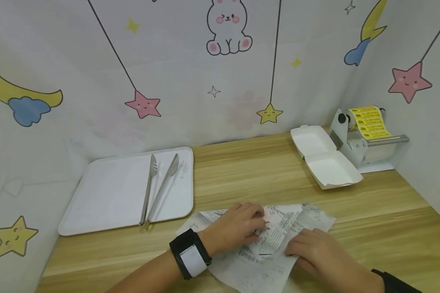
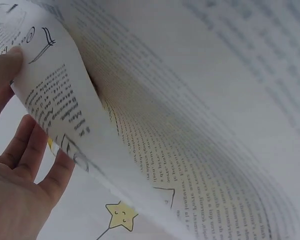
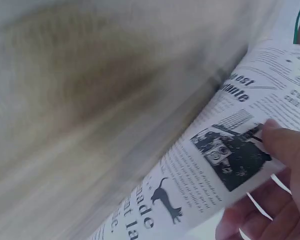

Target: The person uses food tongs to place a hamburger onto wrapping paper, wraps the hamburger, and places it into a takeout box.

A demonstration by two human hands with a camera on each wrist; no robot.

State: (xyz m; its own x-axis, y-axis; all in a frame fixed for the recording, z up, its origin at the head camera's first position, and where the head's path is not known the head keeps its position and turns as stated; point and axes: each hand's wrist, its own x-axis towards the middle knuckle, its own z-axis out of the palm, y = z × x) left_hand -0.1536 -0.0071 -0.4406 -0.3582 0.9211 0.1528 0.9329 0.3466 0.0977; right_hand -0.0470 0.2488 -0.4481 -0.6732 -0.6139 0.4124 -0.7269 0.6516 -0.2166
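A sheet of newsprint-patterned wrapping paper (image 1: 254, 270) lies on the table in front of me, partly folded over itself. My left hand (image 1: 238, 226) is at its upper middle, fingers bent. In the left wrist view, the thumb and a finger pinch the edge of the paper (image 2: 55, 95), while the other fingers spread beneath. On the right side, my right hand (image 1: 319, 252) holds the folded edge. Its thumb lies on the printed face of the paper (image 3: 190, 185) in the right wrist view, with the fingers behind. Inside the fold, the contents are hidden.
A white tray (image 1: 110, 191) at the left carries a pair of metal tongs (image 1: 147, 191). At the back right stands an opened white takeaway box (image 1: 331, 169), beside a label dispenser (image 1: 355, 148) with a yellow label roll (image 1: 370, 122). A cartoon-print curtain (image 1: 190, 81) closes off the back.
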